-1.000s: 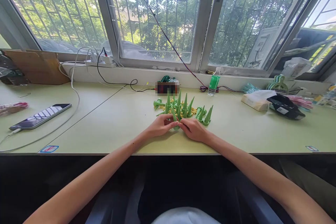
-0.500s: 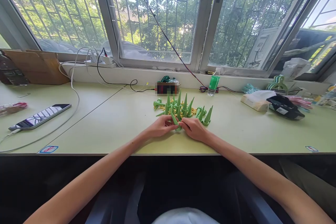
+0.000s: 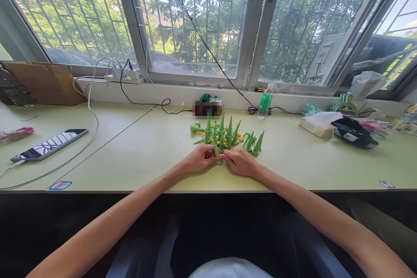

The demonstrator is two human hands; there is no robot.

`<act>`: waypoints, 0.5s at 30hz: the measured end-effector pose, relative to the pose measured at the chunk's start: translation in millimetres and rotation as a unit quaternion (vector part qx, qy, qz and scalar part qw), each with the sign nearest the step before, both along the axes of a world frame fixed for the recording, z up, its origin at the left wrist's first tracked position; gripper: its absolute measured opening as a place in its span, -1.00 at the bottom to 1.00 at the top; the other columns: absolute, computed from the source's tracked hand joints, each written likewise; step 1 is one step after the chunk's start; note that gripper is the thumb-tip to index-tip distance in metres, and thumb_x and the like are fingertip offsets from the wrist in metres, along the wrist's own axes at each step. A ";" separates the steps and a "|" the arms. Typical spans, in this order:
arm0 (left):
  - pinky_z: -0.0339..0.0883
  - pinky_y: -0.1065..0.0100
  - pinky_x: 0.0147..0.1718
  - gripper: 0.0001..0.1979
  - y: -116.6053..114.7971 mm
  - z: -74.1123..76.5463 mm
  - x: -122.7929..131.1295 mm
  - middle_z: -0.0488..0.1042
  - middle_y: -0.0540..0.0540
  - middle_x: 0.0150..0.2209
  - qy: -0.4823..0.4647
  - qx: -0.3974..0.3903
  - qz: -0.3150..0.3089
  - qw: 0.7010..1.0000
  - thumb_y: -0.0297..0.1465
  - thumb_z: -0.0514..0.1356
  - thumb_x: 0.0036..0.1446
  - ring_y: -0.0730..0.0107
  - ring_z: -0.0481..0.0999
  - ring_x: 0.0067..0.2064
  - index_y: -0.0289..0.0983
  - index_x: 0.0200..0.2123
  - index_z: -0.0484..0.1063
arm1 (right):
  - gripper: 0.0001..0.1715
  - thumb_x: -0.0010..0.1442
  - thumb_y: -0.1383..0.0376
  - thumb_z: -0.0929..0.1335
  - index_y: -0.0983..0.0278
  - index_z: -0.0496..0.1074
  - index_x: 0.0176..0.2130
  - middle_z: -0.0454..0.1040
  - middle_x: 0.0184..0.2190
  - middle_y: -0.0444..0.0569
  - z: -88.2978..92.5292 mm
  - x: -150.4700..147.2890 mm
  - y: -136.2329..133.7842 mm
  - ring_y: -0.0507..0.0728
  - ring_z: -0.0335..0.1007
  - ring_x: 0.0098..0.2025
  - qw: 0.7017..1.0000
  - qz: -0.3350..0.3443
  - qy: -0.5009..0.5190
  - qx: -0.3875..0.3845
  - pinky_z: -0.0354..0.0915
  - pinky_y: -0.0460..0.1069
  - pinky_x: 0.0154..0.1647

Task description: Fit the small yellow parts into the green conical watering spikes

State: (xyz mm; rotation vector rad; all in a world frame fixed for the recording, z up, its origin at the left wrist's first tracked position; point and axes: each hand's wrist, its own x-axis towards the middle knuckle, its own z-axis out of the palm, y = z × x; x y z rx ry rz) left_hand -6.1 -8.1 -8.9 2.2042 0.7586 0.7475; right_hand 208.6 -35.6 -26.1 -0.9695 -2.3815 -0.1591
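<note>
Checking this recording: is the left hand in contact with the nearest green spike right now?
Touching. The head view shows the left hand gripping the green spike, its thumb and fingers closed about the lower part.

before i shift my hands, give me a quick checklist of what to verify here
1. Left grip on the held green spike: ok, fingers close around it.
2. Right grip near that spike's lower end: ok, fingertips brought in beside it.
3. Anything small pinched in the right fingertips: cannot tell, too small and partly hidden.
4. Room just beyond the hands: not ok, other green spikes and yellow pieces crowd there.
5. Bottle out of the way: ok, upright near the sill, apart from both hands.
6. Phone out of the way: ok, lying well off to the left.
</note>
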 end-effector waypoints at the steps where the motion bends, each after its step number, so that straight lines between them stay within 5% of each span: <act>1: 0.05 0.47 -0.55 -0.73 0.3 -0.6 -0.2 0.32 0.05 -0.55 0.002 0.007 -0.002 1.000 -0.24 0.22 0.18 0.57 0.17 -0.53 -0.36 -0.27 0.50 | -0.53 0.44 0.24 0.14 0.30 0.29 -0.48 0.35 -0.59 -0.09 0.1 -0.2 0.2 -0.01 0.07 -0.59 1.000 -0.001 -0.001 -0.002 -0.11 -0.05 -0.46; 15: 0.12 0.46 -0.50 -0.84 -1.8 -1.9 0.7 0.33 0.03 -0.50 0.016 0.137 -0.028 0.990 -0.36 0.17 0.21 0.55 0.20 -0.51 -0.32 -0.34 0.50 | -0.44 0.41 0.27 0.14 0.29 0.22 -0.62 0.24 -0.67 -0.13 0.0 -4.0 3.6 -0.03 -0.04 -0.60 0.996 -0.033 0.054 -0.059 -0.08 -0.04 -0.45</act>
